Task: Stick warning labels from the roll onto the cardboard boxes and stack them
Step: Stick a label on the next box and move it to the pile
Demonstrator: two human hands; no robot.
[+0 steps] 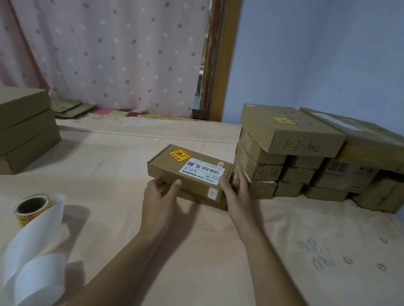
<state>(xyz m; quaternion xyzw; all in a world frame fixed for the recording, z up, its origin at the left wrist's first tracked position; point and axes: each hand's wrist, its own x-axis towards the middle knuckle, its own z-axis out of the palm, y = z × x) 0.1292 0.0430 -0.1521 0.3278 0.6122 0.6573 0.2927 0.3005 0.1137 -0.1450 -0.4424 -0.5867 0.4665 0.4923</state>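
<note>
A small cardboard box (189, 173) lies in the middle of the cloth-covered surface, and it seems to rest on another box beneath it. A yellow-and-red warning label (180, 155) is stuck on its top near the far left corner, beside a white printed label (203, 170). My left hand (161, 193) grips the box's near left corner, thumb on the front face. My right hand (237, 193) holds its right end, thumb on the top edge. The label roll (33, 207) stands at the near left, with a long strip of white backing paper (35, 262) curling toward me.
Three plain cardboard boxes (13, 129) are stacked at the left. A pile of several boxes (292, 156) of mixed sizes stands at the right against the blue wall. Flattened cardboard (74, 109) lies at the back by a pink curtain.
</note>
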